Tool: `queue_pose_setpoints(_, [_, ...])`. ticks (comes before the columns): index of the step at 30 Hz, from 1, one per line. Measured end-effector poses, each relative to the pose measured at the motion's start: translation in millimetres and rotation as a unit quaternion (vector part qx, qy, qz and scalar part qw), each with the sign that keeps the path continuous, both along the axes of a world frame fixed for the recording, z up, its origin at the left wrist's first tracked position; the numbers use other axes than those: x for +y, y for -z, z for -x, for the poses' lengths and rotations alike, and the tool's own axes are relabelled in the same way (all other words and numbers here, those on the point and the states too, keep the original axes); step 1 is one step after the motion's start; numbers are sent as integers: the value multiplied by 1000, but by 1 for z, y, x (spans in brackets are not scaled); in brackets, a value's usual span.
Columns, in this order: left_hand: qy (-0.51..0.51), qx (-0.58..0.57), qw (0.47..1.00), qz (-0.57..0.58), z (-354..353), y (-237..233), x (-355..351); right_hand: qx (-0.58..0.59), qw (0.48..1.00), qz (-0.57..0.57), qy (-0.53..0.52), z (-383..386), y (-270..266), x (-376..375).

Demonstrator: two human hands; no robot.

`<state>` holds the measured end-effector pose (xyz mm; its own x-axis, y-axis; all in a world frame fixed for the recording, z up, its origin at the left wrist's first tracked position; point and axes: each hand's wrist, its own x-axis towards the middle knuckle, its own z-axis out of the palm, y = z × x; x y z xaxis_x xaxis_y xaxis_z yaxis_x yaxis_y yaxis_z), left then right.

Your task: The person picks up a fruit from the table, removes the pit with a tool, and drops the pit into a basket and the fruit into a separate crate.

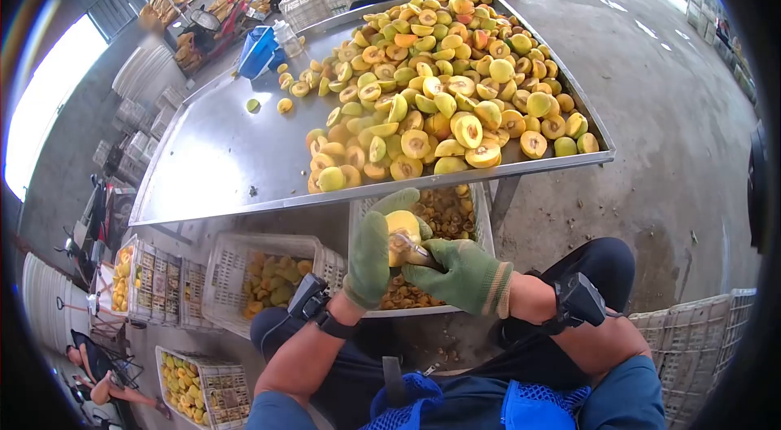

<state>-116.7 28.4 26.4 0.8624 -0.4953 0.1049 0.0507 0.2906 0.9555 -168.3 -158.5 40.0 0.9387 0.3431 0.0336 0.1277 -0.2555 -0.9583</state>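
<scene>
Two hands worked close together in the head view. The left hand (pixel 368 261), in a green glove, pinched a fruit half (pixel 404 227) between thumb and fingers. The right hand (pixel 468 271) was closed around a tool (pixel 423 254), its metal end at the fruit. All this was above the crate (pixel 407 314), near the table (pixel 228 145). In my judgement, good work needed a firm but gentle hold, small careful tool movements, and left fingers away from the tip.
</scene>
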Motion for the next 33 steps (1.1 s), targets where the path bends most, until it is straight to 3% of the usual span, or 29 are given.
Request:
queue_pose_setpoints(4, [25,16,998,-54,-5,-3,-2,-42,987,153,-12,-2,-9,-14])
queue_pose_setpoints(8, [51,33,996,-65,-16,0,-1,-3,998,63,-13,-3,-1,-19])
queue_pose_setpoints(11, [-16,-153,986,-70,-4,-9,-14,71,997,14,-42,-9,-11,-24])
queue_pose_setpoints(13, [-7,-168,981,-96,3,-10,-11,114,991,28,-64,-10,-23,-27])
queue_pose_setpoints(15, [18,-169,982,-84,-1,-4,-8,33,997,69,-34,-5,-18,-26])
queue_pose_setpoints(16, [43,-104,989,-93,-2,-6,-2,-7,996,88,-21,-4,-16,-25])
queue_pose_setpoints(19, [70,-100,984,-130,-9,-11,3,-32,977,208,-23,-4,-17,-24])
queue_pose_setpoints(22, [86,-72,985,-134,-10,-13,6,-52,987,151,-33,-5,-4,-24])
queue_pose_setpoints(25, [97,-66,980,-160,-10,-16,8,125,984,-43,-116,-9,-8,-26])
queue_pose_setpoints(29, [98,-83,983,-133,-8,-26,6,385,886,-182,-186,-9,-32,-33])
queue_pose_setpoints(31, [76,-37,996,-34,-6,-19,1,460,799,-313,-230,-10,-16,-38])
queue_pose_setpoints(32, [66,-14,998,16,-6,-15,0,487,674,-458,-314,-14,9,-39])
queue_pose_setpoints(33, [77,10,996,37,-9,-13,5,475,680,-465,-310,-13,10,-43])
